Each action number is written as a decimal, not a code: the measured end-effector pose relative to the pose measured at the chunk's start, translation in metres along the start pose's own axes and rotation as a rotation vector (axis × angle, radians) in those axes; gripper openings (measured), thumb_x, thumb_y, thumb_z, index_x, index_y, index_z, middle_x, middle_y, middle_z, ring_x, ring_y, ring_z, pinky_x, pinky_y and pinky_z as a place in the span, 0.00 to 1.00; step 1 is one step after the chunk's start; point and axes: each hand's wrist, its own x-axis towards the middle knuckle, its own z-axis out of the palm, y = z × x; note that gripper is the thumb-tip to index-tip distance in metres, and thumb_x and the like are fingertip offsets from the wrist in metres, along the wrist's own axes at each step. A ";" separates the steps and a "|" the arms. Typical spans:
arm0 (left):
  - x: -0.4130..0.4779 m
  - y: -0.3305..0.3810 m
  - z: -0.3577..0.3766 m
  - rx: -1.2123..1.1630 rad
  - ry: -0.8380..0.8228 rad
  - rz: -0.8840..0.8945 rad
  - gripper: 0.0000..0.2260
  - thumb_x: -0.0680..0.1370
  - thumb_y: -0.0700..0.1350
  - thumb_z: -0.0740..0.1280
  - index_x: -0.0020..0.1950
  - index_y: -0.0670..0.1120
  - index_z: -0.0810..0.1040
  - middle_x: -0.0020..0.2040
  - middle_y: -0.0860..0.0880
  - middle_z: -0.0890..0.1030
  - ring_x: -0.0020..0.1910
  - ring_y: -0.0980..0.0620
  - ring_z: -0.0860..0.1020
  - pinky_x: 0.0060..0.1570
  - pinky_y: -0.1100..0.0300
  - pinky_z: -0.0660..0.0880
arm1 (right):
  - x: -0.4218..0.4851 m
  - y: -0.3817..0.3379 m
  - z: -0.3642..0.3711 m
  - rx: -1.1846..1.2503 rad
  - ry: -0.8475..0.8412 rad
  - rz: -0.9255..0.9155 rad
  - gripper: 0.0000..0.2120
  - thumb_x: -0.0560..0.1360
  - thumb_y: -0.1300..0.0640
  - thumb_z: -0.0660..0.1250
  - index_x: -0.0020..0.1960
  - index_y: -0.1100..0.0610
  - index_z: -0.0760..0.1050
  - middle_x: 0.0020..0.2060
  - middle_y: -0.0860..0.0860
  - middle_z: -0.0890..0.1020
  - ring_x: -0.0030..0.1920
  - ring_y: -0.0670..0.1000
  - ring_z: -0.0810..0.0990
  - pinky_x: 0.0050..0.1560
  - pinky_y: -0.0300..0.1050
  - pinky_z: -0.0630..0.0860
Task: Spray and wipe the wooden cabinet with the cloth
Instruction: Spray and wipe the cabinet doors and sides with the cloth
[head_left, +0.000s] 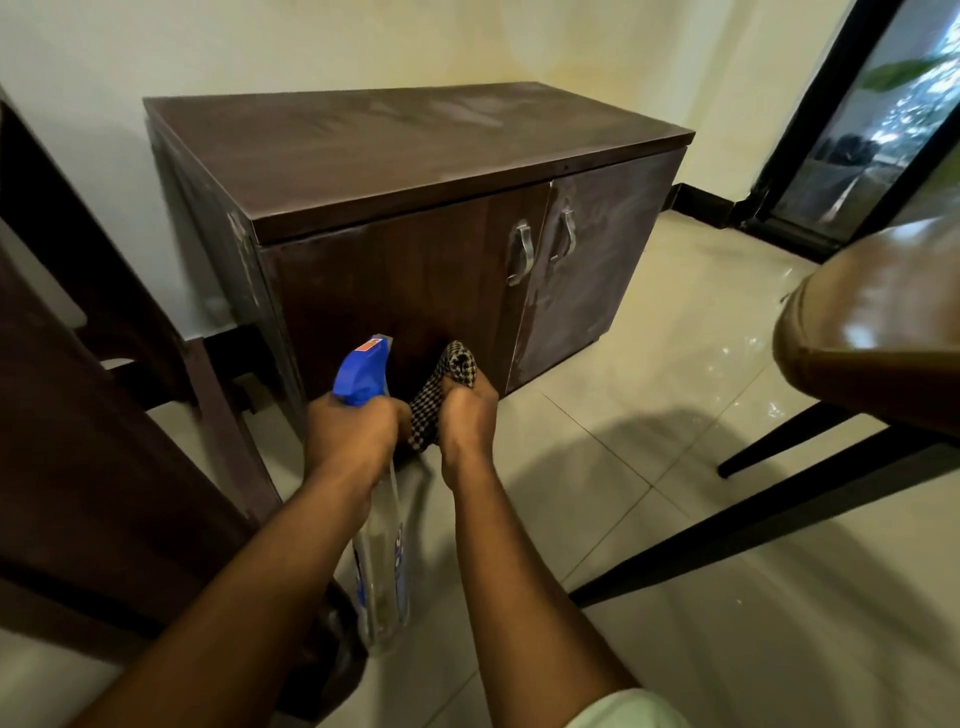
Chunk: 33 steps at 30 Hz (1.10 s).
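A low dark wooden cabinet with two doors and metal handles stands against the wall. Its top and right door look dusty and streaked. My left hand grips a clear spray bottle by its blue trigger head, which points at the left door. My right hand holds a black-and-white checked cloth, bunched, close to the bottom of the left door. The two hands are side by side, almost touching.
A dark wooden chair frame stands close on the left. A brown padded stool or chair with black legs is at the right. Glossy pale floor tiles lie between. A glass door is at the far right.
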 end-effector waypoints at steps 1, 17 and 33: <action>0.001 0.001 0.001 -0.003 0.001 0.004 0.07 0.71 0.36 0.67 0.47 0.44 0.75 0.37 0.47 0.74 0.37 0.49 0.73 0.38 0.57 0.71 | -0.001 0.000 0.001 0.012 0.012 0.009 0.16 0.78 0.57 0.60 0.63 0.52 0.76 0.55 0.51 0.82 0.56 0.52 0.79 0.63 0.56 0.74; -0.045 0.109 0.006 0.047 -0.030 -0.074 0.11 0.73 0.34 0.67 0.50 0.48 0.79 0.43 0.48 0.80 0.42 0.52 0.78 0.44 0.56 0.75 | -0.076 -0.119 0.001 0.078 0.162 -0.010 0.20 0.78 0.66 0.58 0.68 0.54 0.72 0.59 0.46 0.79 0.62 0.47 0.76 0.68 0.52 0.71; -0.094 0.258 0.037 0.121 -0.159 -0.223 0.10 0.76 0.36 0.65 0.41 0.50 0.70 0.38 0.47 0.76 0.36 0.53 0.75 0.30 0.65 0.72 | -0.097 -0.256 -0.001 0.062 0.194 0.226 0.19 0.80 0.63 0.57 0.69 0.54 0.71 0.60 0.50 0.80 0.61 0.50 0.78 0.64 0.53 0.75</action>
